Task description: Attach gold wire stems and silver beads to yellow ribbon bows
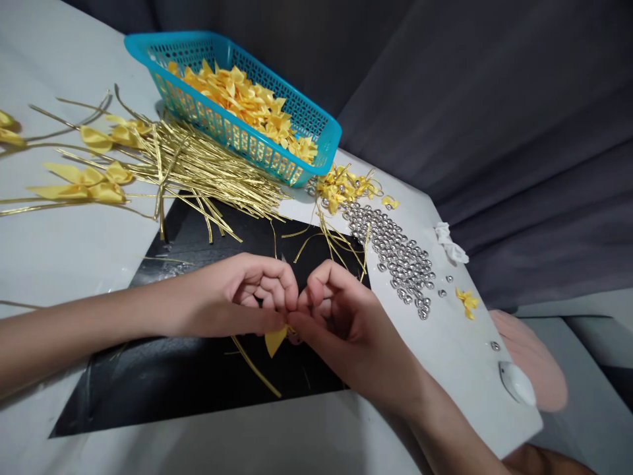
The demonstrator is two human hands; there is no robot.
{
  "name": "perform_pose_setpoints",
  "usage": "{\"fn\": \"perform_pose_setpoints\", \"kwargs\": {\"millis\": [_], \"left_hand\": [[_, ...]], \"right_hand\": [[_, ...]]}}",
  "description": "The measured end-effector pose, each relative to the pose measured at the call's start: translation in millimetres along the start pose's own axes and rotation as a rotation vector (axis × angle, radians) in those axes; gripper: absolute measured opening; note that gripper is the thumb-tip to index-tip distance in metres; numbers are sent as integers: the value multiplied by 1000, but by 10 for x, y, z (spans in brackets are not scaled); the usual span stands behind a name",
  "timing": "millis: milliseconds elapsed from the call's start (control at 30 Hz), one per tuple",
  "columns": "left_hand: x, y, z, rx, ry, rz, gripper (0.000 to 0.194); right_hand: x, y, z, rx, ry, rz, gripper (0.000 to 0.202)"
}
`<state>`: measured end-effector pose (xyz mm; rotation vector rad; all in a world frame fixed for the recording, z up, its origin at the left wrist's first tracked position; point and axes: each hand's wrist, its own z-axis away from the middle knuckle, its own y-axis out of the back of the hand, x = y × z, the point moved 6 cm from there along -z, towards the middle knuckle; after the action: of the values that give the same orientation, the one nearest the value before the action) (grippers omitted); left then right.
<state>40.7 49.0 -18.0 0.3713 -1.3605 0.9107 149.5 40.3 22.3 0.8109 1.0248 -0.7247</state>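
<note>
Just below the frame's centre, the left hand (pixel 247 297) and right hand (pixel 353 323), each grip pinched together on the yellow ribbon piece (pixel 275 341), would do best pressing lightly to avoid creases.

Yellow ribbon piece (pixel 275 341) and gold wire strip (pixel 257 369), just below the centre of the frame.
The ribbon is smooth and satiny, held with one pointed petal tip hanging down; the rest is hidden. The shiny, thin strip slants in a gentle curve toward the lower right, its upper end covered; whether the two join cannot be seen.
</note>
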Motion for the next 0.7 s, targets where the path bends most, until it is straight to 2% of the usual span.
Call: {"fn": "perform_pose_setpoints", "kwargs": {"millis": [233,400,500,700], "left_hand": [[-16,6,-12,-40,-6,14,19],[-25,14,-41,-91,-29,58,14],[-22,24,-37,-79,-22,64,14],[-11,41,-4,16,63,46,15]], "right_hand": [[27,19,3,-14,-32,-22,25],[55,43,-3,-9,-56,-107,29],[67,53,-2,-9,-70,-133,32],[62,46,16,-61,-83,-107,17]]}}
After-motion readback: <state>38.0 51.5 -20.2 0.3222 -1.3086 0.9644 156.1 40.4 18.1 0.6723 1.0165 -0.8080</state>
